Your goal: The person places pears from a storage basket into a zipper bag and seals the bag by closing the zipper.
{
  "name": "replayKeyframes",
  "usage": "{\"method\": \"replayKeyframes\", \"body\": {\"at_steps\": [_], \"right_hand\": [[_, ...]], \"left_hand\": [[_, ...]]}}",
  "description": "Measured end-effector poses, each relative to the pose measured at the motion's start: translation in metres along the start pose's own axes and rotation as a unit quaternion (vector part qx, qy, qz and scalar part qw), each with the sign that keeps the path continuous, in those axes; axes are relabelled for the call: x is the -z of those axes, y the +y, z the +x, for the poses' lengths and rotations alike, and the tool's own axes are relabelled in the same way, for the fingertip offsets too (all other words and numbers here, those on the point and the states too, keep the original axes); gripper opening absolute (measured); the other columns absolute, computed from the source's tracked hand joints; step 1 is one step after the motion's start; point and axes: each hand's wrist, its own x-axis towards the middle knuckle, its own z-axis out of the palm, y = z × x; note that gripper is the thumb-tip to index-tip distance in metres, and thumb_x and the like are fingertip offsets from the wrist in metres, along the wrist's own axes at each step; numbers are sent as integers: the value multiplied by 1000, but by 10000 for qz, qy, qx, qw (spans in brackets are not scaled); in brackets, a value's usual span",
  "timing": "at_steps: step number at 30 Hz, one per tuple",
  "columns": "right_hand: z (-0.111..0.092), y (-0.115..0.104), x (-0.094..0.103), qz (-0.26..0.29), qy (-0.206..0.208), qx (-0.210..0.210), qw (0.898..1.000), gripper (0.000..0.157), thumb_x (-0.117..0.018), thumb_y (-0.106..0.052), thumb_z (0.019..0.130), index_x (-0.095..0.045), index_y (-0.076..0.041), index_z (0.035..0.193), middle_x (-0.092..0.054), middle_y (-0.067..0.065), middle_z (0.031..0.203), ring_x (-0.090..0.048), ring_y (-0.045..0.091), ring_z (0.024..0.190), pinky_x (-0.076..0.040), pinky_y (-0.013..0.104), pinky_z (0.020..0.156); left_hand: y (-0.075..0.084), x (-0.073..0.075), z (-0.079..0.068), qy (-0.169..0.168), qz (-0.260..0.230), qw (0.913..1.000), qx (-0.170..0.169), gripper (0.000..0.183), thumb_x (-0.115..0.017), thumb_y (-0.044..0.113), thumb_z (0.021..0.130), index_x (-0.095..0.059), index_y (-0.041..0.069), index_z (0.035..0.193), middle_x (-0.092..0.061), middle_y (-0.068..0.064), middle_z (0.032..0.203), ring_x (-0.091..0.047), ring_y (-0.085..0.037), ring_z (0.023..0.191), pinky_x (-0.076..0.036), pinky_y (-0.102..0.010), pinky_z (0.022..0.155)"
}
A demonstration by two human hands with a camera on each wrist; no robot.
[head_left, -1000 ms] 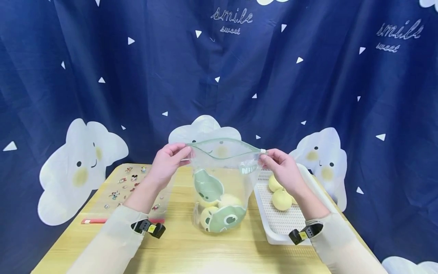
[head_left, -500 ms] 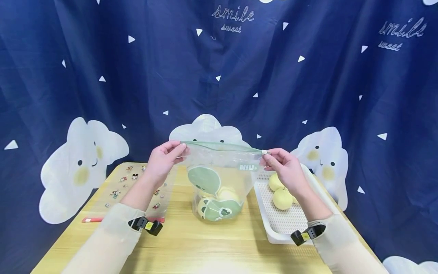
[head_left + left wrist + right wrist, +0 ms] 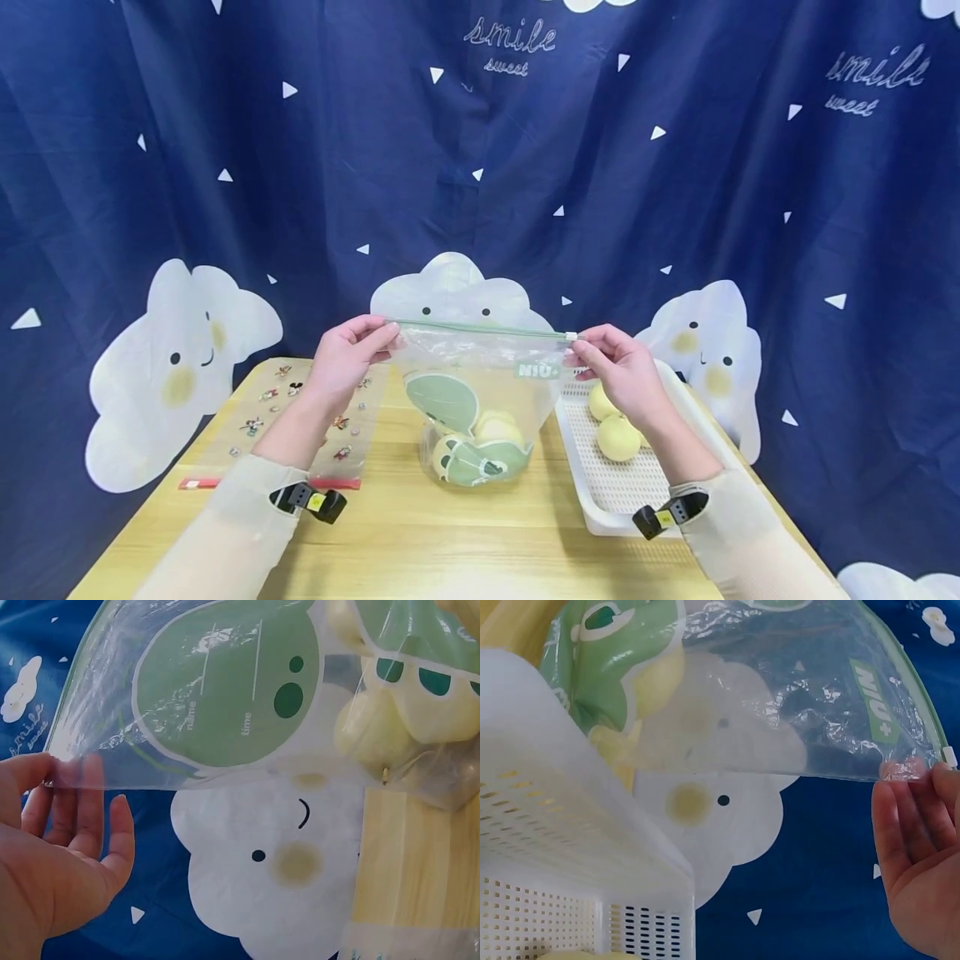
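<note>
A clear zip bag [image 3: 441, 400] with green prints stands upright on the table, its top edge stretched straight between both hands. Inside its bottom lie several pale yellow round fruits [image 3: 375, 727]. My left hand [image 3: 347, 360] pinches the top left corner between thumb and index finger; in the left wrist view its other fingers are loosely spread behind the film. My right hand [image 3: 618, 367] pinches the top right corner, right by the white slider [image 3: 572, 336] on the green zip strip [image 3: 480, 329]. The slider sits at the right end of the strip.
To the right stands a white perforated basket [image 3: 592, 512] with several yellow fruits [image 3: 618, 437]. Flat on the left lies another clear bag [image 3: 247, 408] with cartoon prints and a red zip strip [image 3: 333, 483]. A blue curtain [image 3: 480, 167] hangs behind the wooden table [image 3: 450, 542].
The bag's mouth has gone from gaping to a straight, flat line. My left hand has moved left and slightly down, pulling the top edge taut; my right hand stays nearly in place.
</note>
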Motion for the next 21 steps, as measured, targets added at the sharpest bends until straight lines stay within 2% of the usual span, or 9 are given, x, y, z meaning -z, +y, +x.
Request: {"method": "replayKeyframes", "body": {"at_steps": [3, 5, 8, 10, 12, 15, 17, 18, 21], "right_hand": [[0, -1, -2, 30, -35, 22, 10000, 23, -68, -11, 110, -65, 10, 117, -79, -12, 90, -78, 5, 86, -69, 28, 76], [0, -2, -2, 15, -46, 50, 10000, 22, -68, -11, 110, -65, 9, 117, -79, -11, 90, -78, 5, 86, -68, 27, 76], [1, -2, -4, -11, -43, 97, 9999, 21, -68, -11, 110, -66, 9, 116, -79, -10, 89, -78, 8, 87, -69, 28, 75], [2, -2, -4, -27, -50, 109, 9999, 21, -68, -12, 110, -66, 8, 116, -79, -10, 89, -78, 11, 87, -69, 28, 75], [2, -2, -5, -28, -51, 113, 9999, 21, -68, -12, 110, -67, 8, 116, -79, -9, 89, -78, 12, 87, -68, 28, 75], [2, -3, -6, -24, -59, 121, 9999, 21, -68, -12, 110, -67, 8, 116, -79, -9, 89, -78, 9, 86, -68, 27, 74], [2, -3, -7, -19, -57, 136, 9999, 21, -68, -12, 110, -67, 8, 116, -79, -8, 89, -77, 6, 85, -68, 27, 74], [1, -3, -8, -24, -59, 143, 9999, 21, -68, -11, 110, -67, 9, 116, -79, -8, 89, -76, 5, 85, -68, 27, 74], [1, -3, -9, 4, -85, 134, 9999, 21, -68, -10, 109, -66, 9, 116, -79, -8, 89, -76, 5, 86, -68, 27, 74]], "left_hand": [[5, -3, 1, 42, 269, 9992, -283, 26, -74, 22, 107, -72, 7, 128, -77, 11, 106, -72, -4, 103, -61, -19, 97], [12, -10, 1, 139, 716, 9951, -670, 35, -76, 23, 105, -71, 8, 137, -76, 6, 121, -70, -8, 116, -56, -23, 105], [30, -31, 1, 233, 1584, 9764, -1448, 43, -80, 24, 101, -71, 9, 140, -73, -6, 138, -65, -20, 133, -50, -34, 119], [42, -49, 0, 105, 2195, 9570, -1896, 42, -82, 23, 98, -75, 8, 137, -73, -10, 140, -64, -26, 137, -48, -43, 122], [55, -70, -2, -131, 3006, 9267, -2250, 39, -82, 25, 97, -77, 9, 133, -75, -12, 137, -64, -31, 136, -47, -48, 123], [70, -102, -4, -646, 3895, 8816, -2586, 38, -80, 29, 98, -79, 11, 131, -76, -9, 135, -65, -30, 133, -50, -46, 120], [77, -122, -4, -984, 4213, 8584, -2755, 38, -79, 30, 99, -79, 11, 132, -77, -8, 133, -67, -29, 130, -52, -44, 118], [78, -130, -3, -1155, 4194, 8565, -2779, 37, -78, 29, 100, -79, 10, 131, -77, -8, 132, -68, -28, 129, -54, -42, 117], [78, -151, 0, -1557, 3939, 8664, -2644, 32, -78, 25, 101, -79, 9, 129, -78, -9, 125, -72, -25, 121, -58, -38, 110]]}}
